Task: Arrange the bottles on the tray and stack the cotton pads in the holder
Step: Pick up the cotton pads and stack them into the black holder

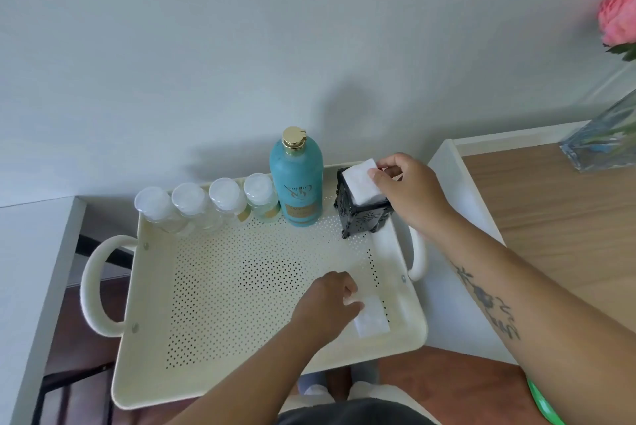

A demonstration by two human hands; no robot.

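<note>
Bottles are already lined up along the far edge of the tray (220,338): four small clear ones (206,204) beside the tall teal bottle (296,180), so I judge the step in hand to be stacking pads. My right hand (409,190) pinches a white cotton pad (361,184), tilted at the mouth of the black holder (364,214) in the tray's far right corner. My left hand (327,300) presses curled fingertips on another pad (371,319) lying flat near the front right; next I should level the held pad, seat it, then lift this one.
</note>
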